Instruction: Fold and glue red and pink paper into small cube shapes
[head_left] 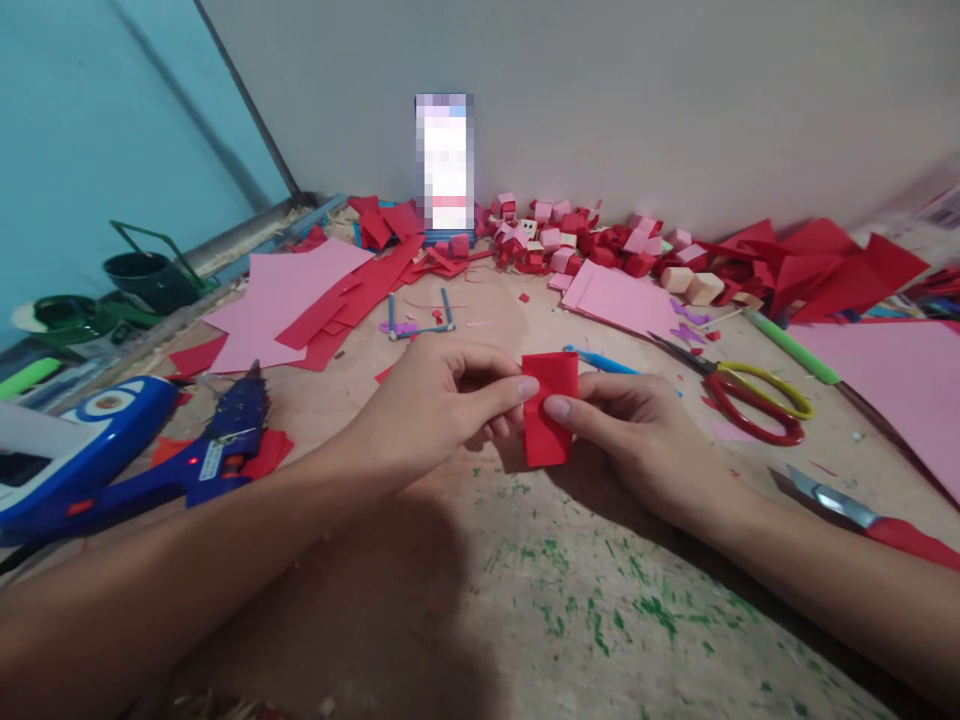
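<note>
Pinching a small red paper piece (549,438) just above the middle of the surface (540,590), with the fingers of the left hand (459,398) and right hand (639,428) clamped on opposite edges, probably to keep it steady and flat. With scissors (761,402) rightward and a glue gun (214,465) leftward, likely for easy reach. Looking plain, narrow and oblong, seemingly folded, nearly upright.

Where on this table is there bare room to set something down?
Mostly open, with green flecks: the tabletop below the held red paper, between the left forearm and right forearm. Crowded: the far side with paper-covered blocks, left around the glue gun, and right around the scissors and knife.
</note>
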